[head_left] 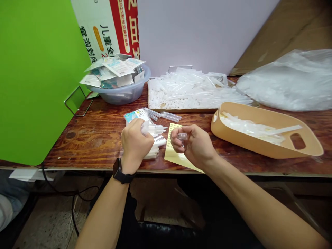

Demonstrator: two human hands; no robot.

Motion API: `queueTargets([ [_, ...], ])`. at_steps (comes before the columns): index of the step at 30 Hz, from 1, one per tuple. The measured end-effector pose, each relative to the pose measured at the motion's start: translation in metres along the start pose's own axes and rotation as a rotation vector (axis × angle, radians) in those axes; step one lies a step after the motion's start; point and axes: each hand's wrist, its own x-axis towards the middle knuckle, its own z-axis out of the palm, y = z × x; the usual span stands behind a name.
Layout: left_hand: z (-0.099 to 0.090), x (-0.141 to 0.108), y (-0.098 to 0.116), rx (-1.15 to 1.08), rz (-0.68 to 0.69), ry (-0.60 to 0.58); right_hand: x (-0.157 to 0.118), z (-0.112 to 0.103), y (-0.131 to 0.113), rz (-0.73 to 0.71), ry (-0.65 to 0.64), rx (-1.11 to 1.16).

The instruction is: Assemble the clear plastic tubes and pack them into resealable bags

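Over the front of the table, my left hand (135, 144) is closed around a bunch of clear pointed plastic tubes (155, 129), their thin tips facing right. My right hand (198, 145) is curled, palm turned up, with a few short clear plastic pieces (182, 136) in its fingers; their exact kind is too small to tell. Beneath the right hand lies a yellow sticker sheet (173, 155) with rows of round dots. A blue and white printed package (131, 117) is partly hidden behind my left hand. Two or so clear tubes (171, 117) lie just beyond the hands.
A bluish plastic basin (124, 95) heaped with printed packets stands at the back left. Behind the hands is a shallow tray (178, 110) piled with clear tubes. At right are a tan basket (241, 147) of white strips and a translucent bag (287, 81). A green panel (38, 76) stands left.
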Motion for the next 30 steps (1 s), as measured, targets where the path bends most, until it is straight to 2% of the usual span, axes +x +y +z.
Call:
queueTargets([
  [5, 0.000, -0.001, 0.001, -0.030, -0.066, -0.096, -0.005, 0.002, -0.006, -0.095, 0.038, -0.070],
  [7, 0.000, -0.001, 0.002, -0.051, -0.099, -0.153, -0.002, 0.001, -0.004, -0.216, 0.081, -0.118],
  [11, 0.002, -0.002, 0.003, -0.132, -0.148, -0.240, 0.003, 0.003, 0.005, -0.549, 0.197, -0.335],
  [16, 0.008, -0.004, 0.004, -0.279, -0.192, -0.273, 0.003, 0.004, 0.015, -0.835, 0.276, -0.663],
  [19, 0.011, -0.006, 0.008, -0.246, -0.196, -0.257, 0.006, 0.000, 0.016, -0.974, 0.327, -0.877],
  [25, 0.011, -0.008, 0.016, -0.071, -0.202, -0.242, 0.011, -0.005, 0.013, -1.038, 0.314, -1.178],
  [30, 0.007, -0.005, 0.014, -0.032, -0.205, -0.218, 0.006, -0.005, 0.007, -0.968, 0.109, -1.111],
])
